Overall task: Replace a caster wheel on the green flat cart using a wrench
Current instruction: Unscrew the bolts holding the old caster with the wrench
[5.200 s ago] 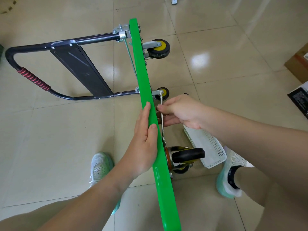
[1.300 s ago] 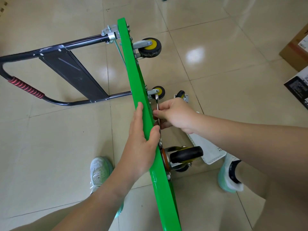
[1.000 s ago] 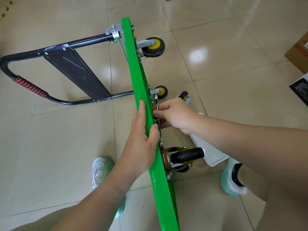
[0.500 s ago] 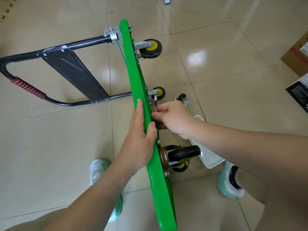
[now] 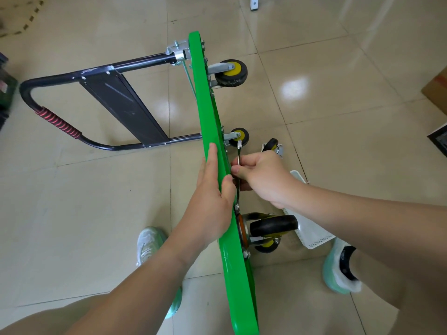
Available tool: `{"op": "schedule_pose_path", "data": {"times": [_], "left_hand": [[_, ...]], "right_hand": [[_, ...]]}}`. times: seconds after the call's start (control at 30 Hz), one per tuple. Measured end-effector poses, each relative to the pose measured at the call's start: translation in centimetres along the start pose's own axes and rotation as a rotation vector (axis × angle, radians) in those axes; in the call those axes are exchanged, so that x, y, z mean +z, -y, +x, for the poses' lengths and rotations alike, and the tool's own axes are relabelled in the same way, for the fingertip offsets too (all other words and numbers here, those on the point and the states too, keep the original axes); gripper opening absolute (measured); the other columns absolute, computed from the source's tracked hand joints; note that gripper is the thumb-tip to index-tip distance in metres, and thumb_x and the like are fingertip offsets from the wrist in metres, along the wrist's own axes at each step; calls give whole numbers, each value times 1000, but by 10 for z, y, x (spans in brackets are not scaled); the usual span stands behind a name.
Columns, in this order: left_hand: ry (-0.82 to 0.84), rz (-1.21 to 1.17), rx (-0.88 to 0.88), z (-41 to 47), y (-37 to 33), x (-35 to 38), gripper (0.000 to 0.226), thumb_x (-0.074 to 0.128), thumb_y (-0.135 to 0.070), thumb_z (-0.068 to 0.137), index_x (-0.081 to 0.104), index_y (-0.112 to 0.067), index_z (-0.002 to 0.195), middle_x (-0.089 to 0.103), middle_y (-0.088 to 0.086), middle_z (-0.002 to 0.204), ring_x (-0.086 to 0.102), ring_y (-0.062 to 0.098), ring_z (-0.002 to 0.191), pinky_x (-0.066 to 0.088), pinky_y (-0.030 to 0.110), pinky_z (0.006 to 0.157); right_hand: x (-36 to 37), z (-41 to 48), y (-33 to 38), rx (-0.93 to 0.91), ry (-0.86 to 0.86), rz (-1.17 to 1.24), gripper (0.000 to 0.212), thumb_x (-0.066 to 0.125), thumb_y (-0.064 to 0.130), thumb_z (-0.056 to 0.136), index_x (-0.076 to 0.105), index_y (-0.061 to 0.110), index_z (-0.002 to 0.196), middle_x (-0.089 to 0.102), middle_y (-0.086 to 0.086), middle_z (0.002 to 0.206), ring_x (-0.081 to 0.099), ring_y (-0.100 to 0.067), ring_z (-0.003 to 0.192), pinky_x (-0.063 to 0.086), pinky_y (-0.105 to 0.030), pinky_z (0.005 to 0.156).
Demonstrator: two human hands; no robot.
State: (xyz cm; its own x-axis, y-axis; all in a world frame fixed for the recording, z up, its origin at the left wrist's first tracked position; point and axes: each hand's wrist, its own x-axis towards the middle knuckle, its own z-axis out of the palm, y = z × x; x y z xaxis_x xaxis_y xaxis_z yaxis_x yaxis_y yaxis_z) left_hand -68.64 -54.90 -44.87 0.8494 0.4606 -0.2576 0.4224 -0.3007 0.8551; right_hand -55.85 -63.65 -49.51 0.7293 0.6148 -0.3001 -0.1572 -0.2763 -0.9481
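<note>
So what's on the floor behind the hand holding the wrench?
A loose caster wheel lies on the floor beyond the right hand. A white basket sits below the forearm, which hides most of its inside.

The cart (image 5: 205, 112) has a smooth, glossy green deck with highlights along its edge. The wrench (image 5: 239, 154) is bright bare metal. At five o'clock, the caster wheel (image 5: 273, 224) has a matt black rubbery tyre in a shiny metal bracket. At ten o'clock, the handle (image 5: 135, 62) is glossy black tube with a ribbed red-and-black grip (image 5: 58, 122). The floor (image 5: 326, 146) is polished beige tile and throws reflections. The basket (image 5: 312, 234) at four o'clock is white perforated plastic. The box (image 5: 439, 91) at three o'clock is matt brown cardboard. The shoe (image 5: 147, 243) at seven o'clock looks like pale mesh cloth.
</note>
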Motion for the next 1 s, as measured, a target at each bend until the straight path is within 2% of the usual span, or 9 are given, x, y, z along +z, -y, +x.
{"op": "schedule_pose_path", "data": {"times": [0.07, 0.13, 0.3, 0.47, 0.57, 0.67, 0.8, 0.93, 1.0], "left_hand": [[4, -11, 4, 0, -2, 0, 69, 38, -22, 112, -3, -36, 165, 20, -15, 165, 32, -43, 102, 20, -14, 77], [2, -17, 2, 0, -2, 0, 69, 39, -21, 112, -3, -35, 165, 22, -12, 165, 32, -45, 96, 22, -14, 75], [-7, 7, -17, 3, 0, -5, 72, 42, -25, 110, -3, -43, 164, 22, -14, 169, 36, -8, 136, 23, -13, 81], [-8, 55, -24, 5, 0, -10, 71, 41, -25, 111, -3, -43, 164, 21, -13, 170, 30, -7, 140, 20, -13, 87], [-1, 89, -15, 8, -1, -16, 70, 39, -26, 111, -4, -44, 164, 25, -9, 170, 38, 6, 144, 31, 9, 105], [-4, 104, -7, 14, -4, -21, 70, 39, -27, 111, -5, -45, 164, 26, -9, 169, 41, 11, 145, 33, 17, 109], [-15, 113, -8, 19, -7, -25, 71, 40, -29, 111, -4, -45, 163, 30, -8, 168, 49, 26, 141, 39, 41, 117], [4, 97, -12, 19, -7, -24, 70, 40, -29, 111, -4, -45, 164, 20, -16, 170, 32, 0, 146, 26, 15, 114], [6, 69, -28, 19, -6, -23, 70, 40, -29, 111, -3, -46, 163, 18, -19, 169, 27, -7, 143, 22, 10, 110]], "right_hand": [[1, -2, 0, -22, -19, -21, 14, 71, 13, 92, 78, 24, 96, 78, 1, 95, 74, -14, 94, 58, -40, 93], [2, -3, 0, -30, -17, -26, 18, 70, 12, 92, 76, 30, 90, 78, 2, 95, 74, -13, 94, 58, -41, 94], [5, -2, 7, 24, 3, 32, 14, 67, 8, 94, 77, 14, 102, 78, -4, 96, 74, -17, 94, 59, -36, 91], [13, 10, 3, 78, 0, 48, 17, 68, 11, 93, 78, 23, 87, 78, -1, 92, 74, -23, 92, 59, -45, 91], [18, 16, 6, 82, -21, 60, 18, 70, 10, 91, 78, 24, 83, 78, -2, 91, 74, -23, 92, 59, -46, 90], [22, 23, 14, 66, -23, 65, 18, 70, 10, 91, 78, 25, 84, 78, -1, 91, 74, -22, 93, 59, -46, 91], [21, 32, 18, 93, -26, 61, 10, 71, 12, 91, 79, 17, 94, 78, -6, 94, 74, -26, 91, 61, -48, 84], [16, 33, 17, 134, -44, 58, 9, 72, 15, 91, 78, 13, 97, 77, -8, 98, 74, -28, 91, 61, -49, 83], [13, 33, 18, 144, -22, 68, 8, 71, 14, 92, 77, 12, 97, 77, -9, 98, 74, -28, 90, 62, -49, 83]]}}
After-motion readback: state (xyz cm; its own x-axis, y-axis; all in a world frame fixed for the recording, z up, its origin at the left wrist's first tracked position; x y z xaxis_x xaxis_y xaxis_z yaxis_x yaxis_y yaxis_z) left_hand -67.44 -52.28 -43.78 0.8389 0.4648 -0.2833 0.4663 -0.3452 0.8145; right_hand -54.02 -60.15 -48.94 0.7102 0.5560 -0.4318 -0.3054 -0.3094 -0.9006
